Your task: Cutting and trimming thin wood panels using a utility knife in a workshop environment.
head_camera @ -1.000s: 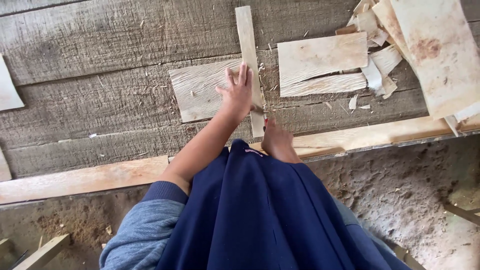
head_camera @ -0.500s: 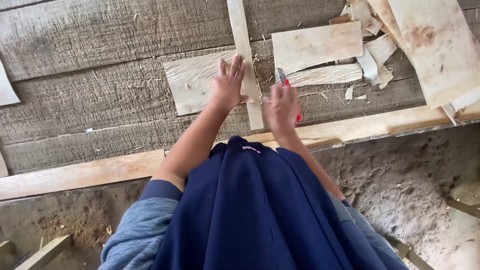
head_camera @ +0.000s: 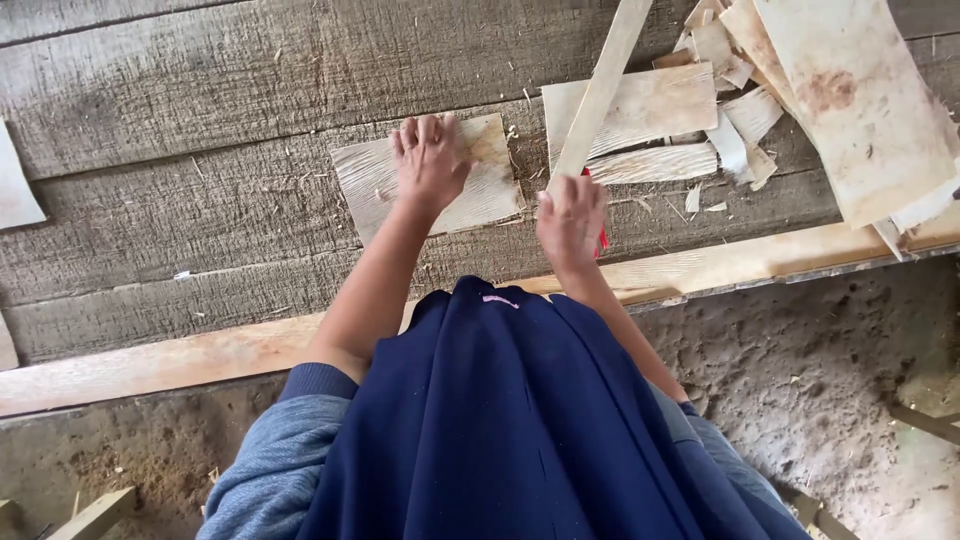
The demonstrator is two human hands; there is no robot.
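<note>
Overhead, the view looks down on a floor of weathered grey wooden planks (head_camera: 200, 90) with a pale fresh-cut plank edge (head_camera: 760, 262) running along its near side; bare grey earth (head_camera: 830, 380) lies below that edge.

Surroundings: at 1 o'clock from the hands, a heap of pale thin wood offcuts (head_camera: 735, 110), with one broad curved sheet of pale bark-like veneer (head_camera: 850, 100) lying over its right part. A flat rectangular pale wood piece (head_camera: 660, 105) sits at 12 o'clock from the right hand, partly under the slat. Loose shavings are scattered between. No containers in view.

Things in hand: a thin rectangular pale wood sheet (head_camera: 370, 185) lies flat on the planks. The left hand (head_camera: 430, 160) rests on its upper middle, palm down, fingers spread and pressed onto it. A long narrow pale wooden slat (head_camera: 605, 85) runs from the right hand (head_camera: 570, 215) toward 1 o'clock, leaving the frame at the top. The right hand is closed around the slat's near end; a small red object (head_camera: 602, 236) shows at its right edge, kind unclear.

Pose: both forearms extend forward from a dark blue garment (head_camera: 500, 420), left arm bare to a grey-blue sleeve (head_camera: 270, 460).
</note>
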